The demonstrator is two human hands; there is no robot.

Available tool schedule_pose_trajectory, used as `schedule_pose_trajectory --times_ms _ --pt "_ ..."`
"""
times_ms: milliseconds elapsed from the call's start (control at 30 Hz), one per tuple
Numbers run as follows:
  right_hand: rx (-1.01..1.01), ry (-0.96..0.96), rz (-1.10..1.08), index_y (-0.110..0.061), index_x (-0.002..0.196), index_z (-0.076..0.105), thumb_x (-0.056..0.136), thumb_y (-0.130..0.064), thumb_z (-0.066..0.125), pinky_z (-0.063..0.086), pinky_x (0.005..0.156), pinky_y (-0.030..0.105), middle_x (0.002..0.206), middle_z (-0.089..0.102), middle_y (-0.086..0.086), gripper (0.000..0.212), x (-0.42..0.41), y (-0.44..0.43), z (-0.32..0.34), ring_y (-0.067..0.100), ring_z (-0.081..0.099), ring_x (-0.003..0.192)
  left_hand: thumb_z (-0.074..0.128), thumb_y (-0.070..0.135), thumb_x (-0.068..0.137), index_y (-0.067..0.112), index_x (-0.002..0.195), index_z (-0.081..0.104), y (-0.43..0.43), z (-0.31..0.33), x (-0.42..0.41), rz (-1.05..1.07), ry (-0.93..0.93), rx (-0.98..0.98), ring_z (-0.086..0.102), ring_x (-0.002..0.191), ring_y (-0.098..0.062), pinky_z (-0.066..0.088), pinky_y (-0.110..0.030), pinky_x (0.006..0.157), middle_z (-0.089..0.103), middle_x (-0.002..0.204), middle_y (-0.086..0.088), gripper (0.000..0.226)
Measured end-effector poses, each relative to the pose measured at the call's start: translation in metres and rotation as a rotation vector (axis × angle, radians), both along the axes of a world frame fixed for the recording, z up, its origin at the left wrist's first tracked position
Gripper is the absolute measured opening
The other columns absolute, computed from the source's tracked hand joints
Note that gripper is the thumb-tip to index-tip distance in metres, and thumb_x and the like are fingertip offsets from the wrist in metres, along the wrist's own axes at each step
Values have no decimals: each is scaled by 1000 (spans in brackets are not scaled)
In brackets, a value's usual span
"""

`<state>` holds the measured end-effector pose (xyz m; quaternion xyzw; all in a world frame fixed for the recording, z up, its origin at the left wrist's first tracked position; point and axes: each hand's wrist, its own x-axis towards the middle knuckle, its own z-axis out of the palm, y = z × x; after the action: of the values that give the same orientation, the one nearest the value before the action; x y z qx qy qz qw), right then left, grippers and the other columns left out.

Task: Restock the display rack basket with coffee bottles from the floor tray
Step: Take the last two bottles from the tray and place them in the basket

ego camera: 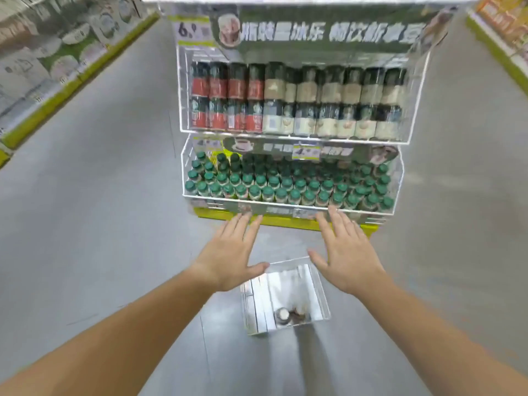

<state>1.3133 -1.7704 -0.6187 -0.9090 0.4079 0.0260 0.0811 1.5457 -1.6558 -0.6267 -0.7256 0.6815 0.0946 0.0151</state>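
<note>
A clear floor tray (317, 292) lies on the grey floor below my hands; it holds two or three small coffee bottles (290, 314) near its front. Ahead stands the white wire display rack. Its lower basket (285, 202) is packed with several green-capped coffee bottles (285, 184). My left hand (233, 252) and my right hand (347, 252) hover flat, fingers spread, palms down, between the tray and the basket's front rim. Neither hand holds anything.
The rack's upper basket (297, 135) holds rows of red-labelled and cream-labelled bottles under a green banner (328, 30). A yellow base (285, 220) sits under the rack. Shelves with goods line the aisle at the far left (57, 52) and far right (503, 30).
</note>
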Motion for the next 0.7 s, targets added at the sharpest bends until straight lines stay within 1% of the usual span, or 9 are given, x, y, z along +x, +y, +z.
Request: schedule_pose_trajectory --times_ms 133,200,267,333,400,500,600,667,700 --pt "81 21 10 -14 156 13 83 -64 12 15 121 44 164 8 15 88 -8 2 -113 31 9 151 33 72 85 10 158 9 5 -112 -11 -11 47 92 19 150 -37 18 -47 123 19 164 -19 99" --pt "125 37 13 -14 156 13 81 -64 10 15 120 44 164 11 15 90 -13 2 -166 31 11 151 34 72 84 8 157 14 7 -170 -17 -33 56 105 25 148 -39 23 -49 121 25 161 -21 100" --pt "168 51 21 -14 155 15 85 -61 15 17 120 42 163 16 15 84 -19 2 -217 30 14 150 37 72 82 3 154 27 11 -226 -23 -60 57 112 38 141 -41 34 -50 116 38 154 -25 99" --pt "229 69 49 -16 155 14 95 -53 30 18 121 40 164 14 12 73 -26 1 -263 26 13 151 38 72 81 4 153 28 15 -276 -27 -67 50 123 39 142 -39 36 -49 115 41 153 -24 99" --pt "326 86 97 -18 156 12 99 -44 40 20 121 38 165 11 7 68 -31 -1 -302 21 9 151 37 71 82 7 156 20 18 -316 -30 -80 51 168 30 147 -36 29 -46 120 33 158 -21 99" --pt "456 135 146 -20 156 11 99 -26 43 17 121 31 165 13 3 65 -34 -5 -344 15 10 150 48 65 87 12 158 10 22 -363 -33 -107 101 245 19 151 -31 23 -41 122 22 163 -17 97" --pt "625 218 150 -27 156 13 86 -6 49 21 119 30 163 19 -4 81 -34 -8 -369 15 18 149 58 58 86 22 159 5 24 -391 -40 -125 224 419 20 150 -24 30 -40 118 13 166 -6 97" --pt "649 274 207 -35 148 30 81 -16 60 35 113 36 153 38 -8 76 -29 -8 -384 18 36 140 61 57 84 31 155 17 21 -404 -45 -86 366 494 38 141 -21 39 -41 110 27 159 3 88" --pt "665 277 219 -41 135 42 79 -28 64 44 104 39 140 52 -11 61 -25 -7 -390 18 49 129 61 57 81 36 150 27 19 -408 -48 -51 459 515 46 133 -19 42 -41 107 39 150 6 80"
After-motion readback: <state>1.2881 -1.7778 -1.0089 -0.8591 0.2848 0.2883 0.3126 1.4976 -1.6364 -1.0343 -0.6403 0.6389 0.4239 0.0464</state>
